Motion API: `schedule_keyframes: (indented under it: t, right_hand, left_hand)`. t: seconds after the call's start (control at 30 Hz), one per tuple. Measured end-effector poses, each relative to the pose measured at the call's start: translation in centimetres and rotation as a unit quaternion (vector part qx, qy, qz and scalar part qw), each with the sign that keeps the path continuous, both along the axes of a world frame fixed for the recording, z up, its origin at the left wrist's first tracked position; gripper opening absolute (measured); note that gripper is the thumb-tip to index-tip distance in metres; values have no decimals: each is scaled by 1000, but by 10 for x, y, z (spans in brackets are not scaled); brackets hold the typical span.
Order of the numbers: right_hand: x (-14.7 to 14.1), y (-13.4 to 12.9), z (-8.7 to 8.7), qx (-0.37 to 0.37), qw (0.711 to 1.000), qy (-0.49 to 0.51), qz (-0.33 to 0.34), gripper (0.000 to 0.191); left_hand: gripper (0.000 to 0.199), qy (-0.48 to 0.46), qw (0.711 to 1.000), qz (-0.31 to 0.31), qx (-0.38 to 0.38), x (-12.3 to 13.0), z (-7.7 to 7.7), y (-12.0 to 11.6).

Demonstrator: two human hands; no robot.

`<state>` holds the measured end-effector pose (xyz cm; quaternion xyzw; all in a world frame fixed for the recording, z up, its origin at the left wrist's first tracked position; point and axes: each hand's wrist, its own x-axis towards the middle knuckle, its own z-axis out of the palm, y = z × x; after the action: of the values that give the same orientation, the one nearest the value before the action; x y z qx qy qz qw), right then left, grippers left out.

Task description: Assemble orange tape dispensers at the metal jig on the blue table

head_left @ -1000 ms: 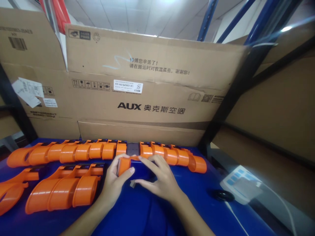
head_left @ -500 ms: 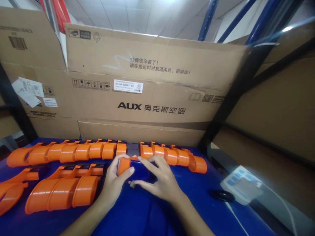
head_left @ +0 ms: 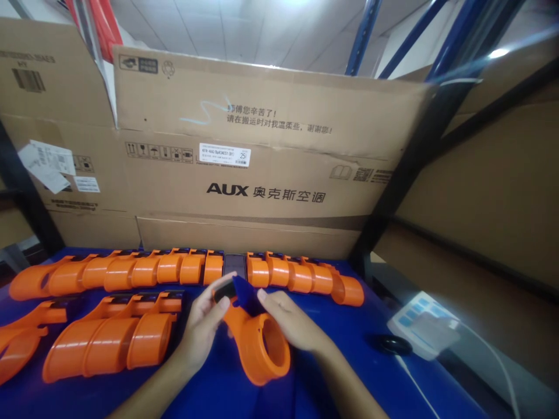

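Observation:
An orange tape dispenser [head_left: 261, 352] is held up in front of me, its round hub hanging down toward the right. My left hand [head_left: 205, 320] grips the black end [head_left: 225, 291] between thumb and fingers. At the dispenser's upper side stands a dark blue flap [head_left: 245, 295]. My right hand [head_left: 290, 317] has its thumb against the right edge of this flap; its other fingers are mostly hidden behind. Just beyond the hands, a dark rectangular object [head_left: 234, 265] stands in the back row.
Similar orange dispensers [head_left: 144, 272] line the back of the blue table [head_left: 345, 372], with more in a nearer row [head_left: 109, 346] at left. A large cardboard box [head_left: 271, 157] rises behind. On the right lie a black mouse-like object [head_left: 395, 344], a white-and-blue box [head_left: 423, 320] and a white cable [head_left: 417, 387].
The dispenser has been turned over, so its orange hub now hangs into view below. The blue flap now stands up between my hands. My right hand has shifted its grip.

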<state>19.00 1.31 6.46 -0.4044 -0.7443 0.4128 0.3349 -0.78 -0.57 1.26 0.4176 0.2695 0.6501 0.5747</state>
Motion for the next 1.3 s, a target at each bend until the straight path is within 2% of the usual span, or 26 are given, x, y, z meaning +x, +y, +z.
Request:
schedule_keyframes:
  t: [0.1, 0.23, 0.27, 0.33, 0.43, 0.6, 0.73, 0.87, 0.97, 1.1, 1.2, 1.3]
  right_hand:
    - [-2, -1, -4, -35, 999, -9, -23, 64]
    - [1, -1, 2, 35, 995, 68, 58, 54]
    - [3, -1, 4, 63, 992, 75, 79, 55]
    - [7, -2, 7, 125, 985, 58, 106, 70]
    - [9, -1, 6, 211, 971, 9, 108, 90]
    - [11, -2, 1, 295, 950, -55, 91, 94]
    - [10, -13, 6, 333, 934, -102, 77, 98]
    - [8, -26, 17, 295, 945, -119, 73, 76]
    - [18, -35, 21, 253, 961, -99, 47, 62]
    - [62, -52, 14, 210, 969, -121, -53, 51]
    - [103, -67, 10, 164, 959, -173, -155, 52]
    - [131, -77, 13, 123, 942, -220, -222, 55]
  left_hand:
    - [48, 3, 997, 74, -37, 2, -1, 4]
    - [49, -19, 989, 123, -82, 4, 4, 9]
    - [49, -31, 987, 128, -91, 4, 6, 10]
    - [49, -55, 984, 133, -104, 5, 10, 11]
    - [48, -72, 981, 138, -119, 5, 14, 12]
    - [49, -65, 979, 141, -131, 7, 17, 9]
    - [51, -31, 981, 130, -139, 7, 14, 8]
    - [50, 34, 984, 87, -150, 6, 7, 8]
    - [54, 110, 984, 40, -137, 6, 2, 9]
    - [63, 152, 981, 20, -121, 7, 2, 7]
    - [55, 162, 981, 12, -107, 7, 2, 5]
    - [44, 181, 980, -29, -82, 7, -1, 2]
